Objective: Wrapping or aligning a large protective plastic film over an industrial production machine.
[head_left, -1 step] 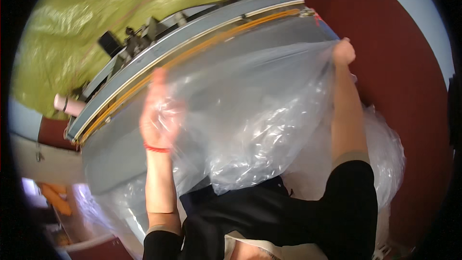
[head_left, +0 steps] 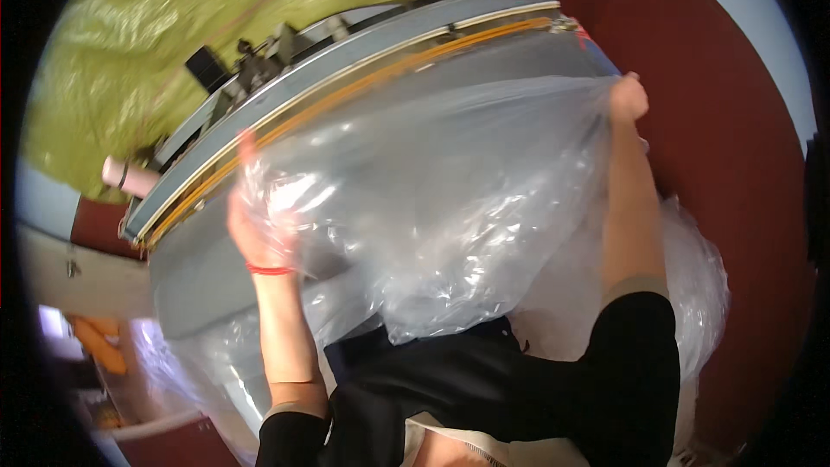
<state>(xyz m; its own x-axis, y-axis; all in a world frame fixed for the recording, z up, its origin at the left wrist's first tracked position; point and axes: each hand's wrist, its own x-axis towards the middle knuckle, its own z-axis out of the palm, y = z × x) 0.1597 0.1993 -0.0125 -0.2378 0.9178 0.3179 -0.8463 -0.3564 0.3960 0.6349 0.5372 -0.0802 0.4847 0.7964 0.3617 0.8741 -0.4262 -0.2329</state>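
Note:
A large sheet of clear plastic film (head_left: 450,199), perhaps a bag, is spread in front of me, shiny and wrinkled towards its lower edge. My right hand (head_left: 628,99) is closed on its far right corner and pulls the film into tight creases. On the left, my left hand (head_left: 264,207), with a red cord at the wrist, has its fingers stretched out against the film. Part of the film lies over that palm, and motion smears the fingers. Beneath the film is a grey work surface (head_left: 194,285) of a long machine.
Along the far side runs the machine's grey metal rail (head_left: 372,41) with an orange strip (head_left: 415,60). A yellow-green sheet (head_left: 233,0) covers what stands behind it. A pink cylinder (head_left: 130,177) sits at the rail's left end. More clear plastic (head_left: 696,285) bulges beside my right arm.
My left hand has shifted to the left, and the film beside it has spread with it. My right hand keeps its grip on the corner.

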